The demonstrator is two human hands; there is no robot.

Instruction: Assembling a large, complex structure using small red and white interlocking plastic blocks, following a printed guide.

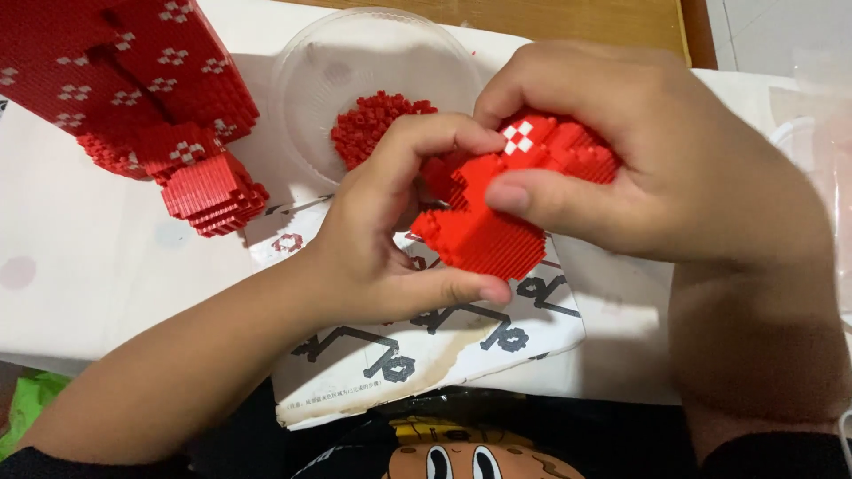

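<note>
Hands grip red brick piece over booklet.

- A table covered in a white sheet carries everything; bare wood shows along its far edge.
- A large red block-built model with small white patterns stands at the far left.
- A clear round plastic dish sits near the middle, just beside the model, with a pile of loose red blocks in it.
- A printed instruction sheet with worn edges lies at the near edge.
</note>
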